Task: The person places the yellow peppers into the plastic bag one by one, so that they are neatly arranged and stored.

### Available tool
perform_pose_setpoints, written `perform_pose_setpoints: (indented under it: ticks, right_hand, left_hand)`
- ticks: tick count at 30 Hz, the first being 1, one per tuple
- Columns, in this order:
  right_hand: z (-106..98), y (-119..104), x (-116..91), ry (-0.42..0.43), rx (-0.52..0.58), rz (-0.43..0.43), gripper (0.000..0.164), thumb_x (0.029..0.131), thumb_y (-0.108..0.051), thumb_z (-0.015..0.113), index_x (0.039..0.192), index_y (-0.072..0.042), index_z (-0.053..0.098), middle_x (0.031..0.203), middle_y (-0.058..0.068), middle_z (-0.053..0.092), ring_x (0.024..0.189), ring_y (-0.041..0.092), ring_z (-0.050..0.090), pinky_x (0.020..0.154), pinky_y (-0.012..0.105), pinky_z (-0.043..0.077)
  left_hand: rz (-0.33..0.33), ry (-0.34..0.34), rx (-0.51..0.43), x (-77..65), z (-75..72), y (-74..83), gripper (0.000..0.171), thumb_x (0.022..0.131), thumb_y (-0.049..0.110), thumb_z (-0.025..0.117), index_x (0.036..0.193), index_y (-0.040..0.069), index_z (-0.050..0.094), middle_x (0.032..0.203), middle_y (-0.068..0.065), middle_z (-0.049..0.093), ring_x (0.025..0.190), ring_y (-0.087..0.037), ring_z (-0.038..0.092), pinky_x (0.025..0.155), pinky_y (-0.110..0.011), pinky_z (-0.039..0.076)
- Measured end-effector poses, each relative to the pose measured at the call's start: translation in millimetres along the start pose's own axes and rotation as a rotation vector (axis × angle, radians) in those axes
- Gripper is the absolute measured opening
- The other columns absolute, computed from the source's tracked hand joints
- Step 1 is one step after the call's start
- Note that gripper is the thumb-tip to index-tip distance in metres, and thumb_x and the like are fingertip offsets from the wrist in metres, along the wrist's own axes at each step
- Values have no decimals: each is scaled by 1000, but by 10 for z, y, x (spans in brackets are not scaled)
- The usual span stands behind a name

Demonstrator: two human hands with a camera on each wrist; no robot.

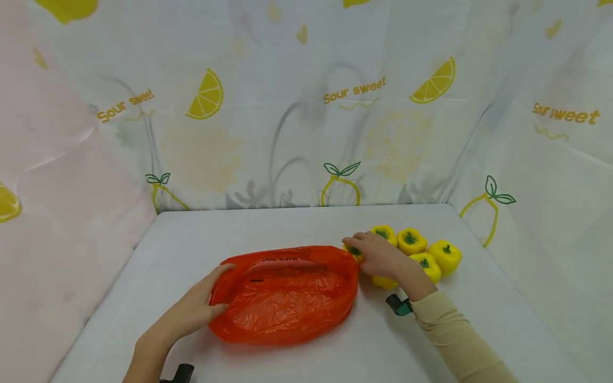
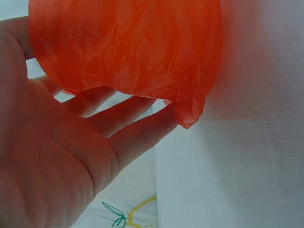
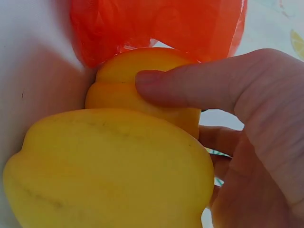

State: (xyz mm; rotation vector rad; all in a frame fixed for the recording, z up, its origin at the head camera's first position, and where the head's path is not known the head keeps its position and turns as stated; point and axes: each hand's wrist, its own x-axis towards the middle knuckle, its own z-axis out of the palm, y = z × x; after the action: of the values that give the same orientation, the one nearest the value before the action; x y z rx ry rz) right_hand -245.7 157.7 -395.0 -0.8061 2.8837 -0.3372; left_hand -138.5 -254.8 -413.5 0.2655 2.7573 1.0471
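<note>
A red plastic bag (image 1: 292,298) lies puffed out on the table. My left hand (image 1: 206,298) rests at its left end, thumb on the near side and fingers on the far side. In the left wrist view the fingers (image 2: 137,133) are spread and fairly straight, their tips hidden behind the film. My right hand (image 1: 380,255) grips a yellow bell pepper (image 3: 114,97) beside the bag's right end, the thumb pressing its side. Another yellow bell pepper (image 3: 109,166) stands close to the wrist camera, in front of the held one.
Several more yellow bell peppers (image 1: 445,258) stand grouped right of and behind the right hand. The white table (image 1: 191,234) has a patterned cloth (image 1: 287,133) around it. Dark devices show near both wrists.
</note>
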Motion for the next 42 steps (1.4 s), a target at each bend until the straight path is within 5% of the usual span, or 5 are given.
perform_pose_setpoints:
  ticks: [6,15,25,31,42]
  right_hand:
    - [-4,15,18,41,-27,-43,52,85,-17,73,136,-14,59,122,6,62,108,24,54,97,44,51]
    - [-105,-19,8,126,-40,-24,60,79,-15,71,137,-17,57,126,7,60,108,26,55,94,43,53]
    - [-362,-91,-66,236,75,-41,66,78,-12,73,141,-15,53,131,9,54,109,27,56,96,46,54]
    - [-424,-257,-95,300,117,-123,65,78,-13,72,141,-17,54,130,7,55,109,25,57,92,43,55]
    - [-381,-592,-70,268,180,-241,67,80,-16,69,144,-22,50,134,3,52,110,20,56,91,36,55]
  left_hand:
    - [31,32,23,-15,-11,5,72,83,7,66,146,22,33,147,-9,47,133,-34,48,101,-57,48]
    - [37,51,32,-25,-41,20,73,83,6,66,146,18,31,146,-12,46,132,-35,47,103,-60,46]
    - [12,14,26,-1,-64,52,77,85,7,65,150,16,26,152,-14,41,138,-39,41,108,-64,41]
    - [10,17,46,12,-68,62,78,85,8,66,151,14,25,153,-15,40,139,-40,40,108,-65,40]
    - [39,62,114,47,-77,80,78,84,7,64,152,13,25,152,-16,43,139,-40,43,110,-65,38]
